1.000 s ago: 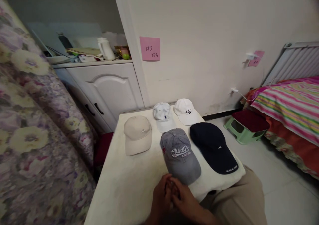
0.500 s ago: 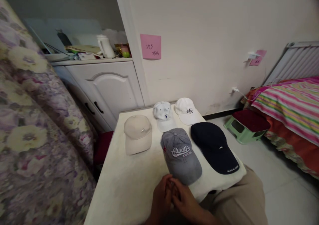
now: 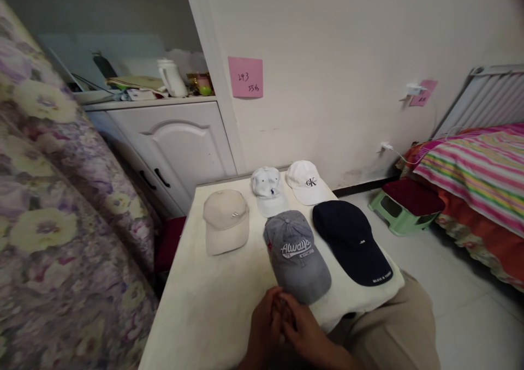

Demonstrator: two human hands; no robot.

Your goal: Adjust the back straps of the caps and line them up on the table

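My left hand [image 3: 265, 322] and my right hand [image 3: 303, 326] meet fingertip to fingertip at the table's near edge, fingers curled and closed. No object shows in them, though part of the fingers is hidden. Just beyond lies a grey cap [image 3: 301, 261] with "Always" lettering, its brim toward my hands. To its right is a navy cap [image 3: 352, 242] with small lettering on the brim. A beige cap [image 3: 226, 221] lies to the left. Farther back are a pale blue cap [image 3: 268, 190] with a small dark emblem and a white cap [image 3: 306, 181] with black letters.
The caps rest on a table with a cream cover [image 3: 196, 310]. Behind it are a wall and a white cabinet [image 3: 176, 146] with a white jug [image 3: 174, 79] on top. A floral curtain [image 3: 61, 222] hangs left. A green stool [image 3: 403, 209] and a bed [image 3: 491, 179] stand right.
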